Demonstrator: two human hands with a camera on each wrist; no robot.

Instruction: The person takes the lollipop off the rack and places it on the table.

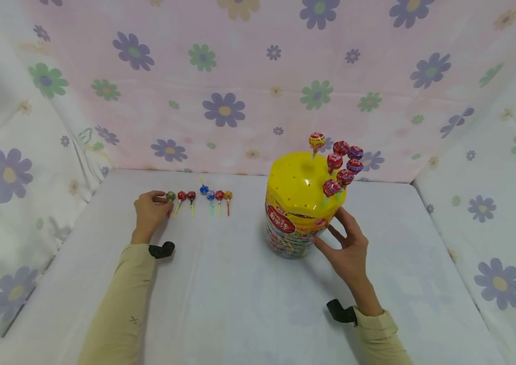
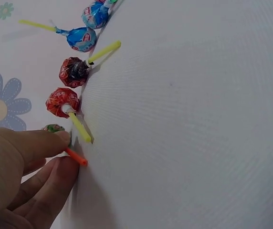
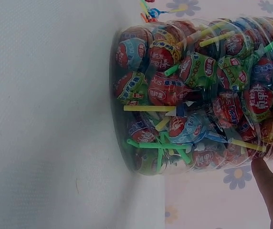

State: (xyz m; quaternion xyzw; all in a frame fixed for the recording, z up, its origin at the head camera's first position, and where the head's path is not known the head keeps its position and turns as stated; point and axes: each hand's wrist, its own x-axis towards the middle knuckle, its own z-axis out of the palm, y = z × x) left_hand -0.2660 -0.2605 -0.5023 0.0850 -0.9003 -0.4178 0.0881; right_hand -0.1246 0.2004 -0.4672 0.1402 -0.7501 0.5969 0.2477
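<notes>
Left hand (image 1: 150,210) pinches a green-wrapped lollipop (image 1: 171,195); right hand (image 1: 349,251) grips a yellow-lidded plastic jar (image 1: 282,220). 7 lollipops (image 1: 335,161) top it; 6 lie left.

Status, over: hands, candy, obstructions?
Left hand pinching green lollipop. Right hand against candy tub. Red lollipop close alongside; nothing visibly blocking.

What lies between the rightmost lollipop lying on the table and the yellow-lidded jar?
Only bare white tabletop: in the head view, nothing stands between that lollipop and the jar.
</notes>
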